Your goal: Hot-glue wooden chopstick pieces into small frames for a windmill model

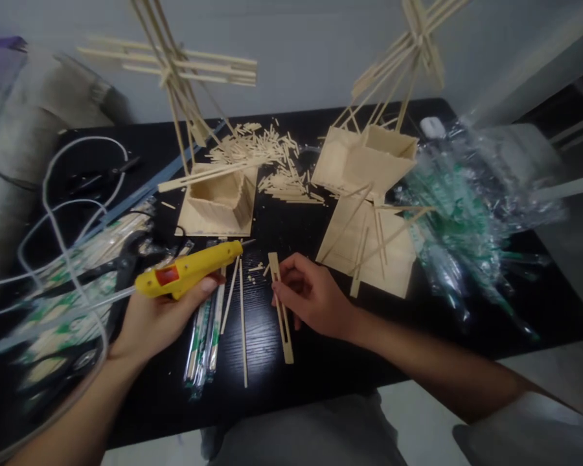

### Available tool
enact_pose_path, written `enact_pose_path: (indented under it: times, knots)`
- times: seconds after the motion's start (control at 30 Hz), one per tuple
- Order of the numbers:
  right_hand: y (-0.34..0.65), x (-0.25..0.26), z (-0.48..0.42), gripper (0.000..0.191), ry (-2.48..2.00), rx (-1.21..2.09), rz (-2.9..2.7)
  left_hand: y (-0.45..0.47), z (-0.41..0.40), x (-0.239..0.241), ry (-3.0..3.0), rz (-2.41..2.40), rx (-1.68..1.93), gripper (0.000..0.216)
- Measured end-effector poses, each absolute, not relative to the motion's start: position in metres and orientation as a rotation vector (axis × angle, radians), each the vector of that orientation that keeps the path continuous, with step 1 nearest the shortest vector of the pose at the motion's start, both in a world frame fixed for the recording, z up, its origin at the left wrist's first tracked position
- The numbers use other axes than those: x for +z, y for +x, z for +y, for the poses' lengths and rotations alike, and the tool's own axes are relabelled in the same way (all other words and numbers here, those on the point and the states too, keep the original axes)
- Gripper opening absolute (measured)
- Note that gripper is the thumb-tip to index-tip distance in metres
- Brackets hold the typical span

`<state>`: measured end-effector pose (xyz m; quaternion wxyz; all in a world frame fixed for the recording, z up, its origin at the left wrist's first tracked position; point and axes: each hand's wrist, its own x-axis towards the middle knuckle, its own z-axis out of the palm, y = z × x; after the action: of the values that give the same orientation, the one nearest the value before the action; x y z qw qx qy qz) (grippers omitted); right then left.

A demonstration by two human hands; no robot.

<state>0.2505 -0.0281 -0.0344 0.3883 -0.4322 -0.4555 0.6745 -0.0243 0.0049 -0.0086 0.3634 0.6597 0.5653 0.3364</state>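
My left hand [158, 317] is closed round a yellow glue gun [194, 266], its nozzle aimed right over the black table [320, 369]. My right hand [311, 294] pinches a narrow glued chopstick strip [282, 310] that lies on the table, fingers curled around its upper part. Loose single chopsticks [243, 323] and wrapped chopsticks [204, 336] lie between the two hands.
Two chopstick windmill models stand behind: one [218, 194] at centre left, one [369, 162] at right on a flat stick panel [393, 265]. Cut stick pieces [267, 155] are piled between them. Empty wrappers [466, 213] lie right; a white cable [63, 213], pliers [116, 265] and wrapped chopsticks lie left.
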Motion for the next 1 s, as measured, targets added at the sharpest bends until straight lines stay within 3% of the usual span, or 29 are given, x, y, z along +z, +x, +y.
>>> enact_pose_path:
  times: [0.23,1.0]
  knots:
    - [0.251,-0.028,-0.027,0.023,-1.128,1.482,-1.233,-0.034,-0.002,-0.009,1.763,1.342,0.822,0.033]
    - [0.253,-0.022,-0.031,0.024,-1.164,1.492,-1.257,-0.029,0.003,-0.003,1.977,1.203,0.787,0.023]
